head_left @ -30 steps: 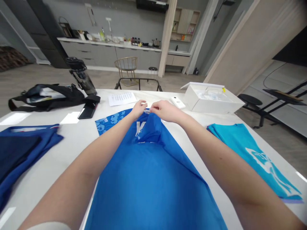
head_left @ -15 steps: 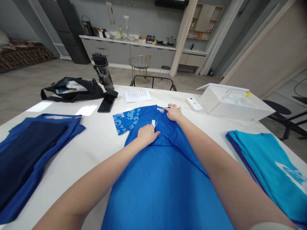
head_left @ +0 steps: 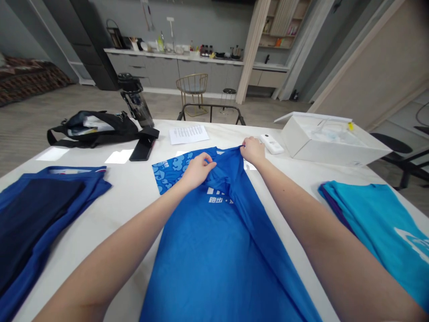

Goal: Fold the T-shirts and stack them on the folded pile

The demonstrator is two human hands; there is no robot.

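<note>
A blue T-shirt lies lengthwise before me, its hem running out of the bottom of the view. White lettering shows on its chest, and a light-blue cloud pattern covers the left sleeve. Near the collar, my left hand is closed in a pinch on the shirt's cloth; its fingertips are partly hidden. My right hand pinches the shirt's upper right shoulder edge, slightly raised from the table. Between the hands the cloth is bunched, and the right side is folded inward, hiding that sleeve.
Folded dark-blue clothes lie on the left of the white table, folded turquoise clothes on the right. Toward the far edge are a black bag, bottle, phone, paper sheet, white device and white box.
My right hand has moved right and up, lifting the shoulder edge. My left hand has shifted up and left. The chest lettering now shows, and the white tag by the left hand is out of sight.
</note>
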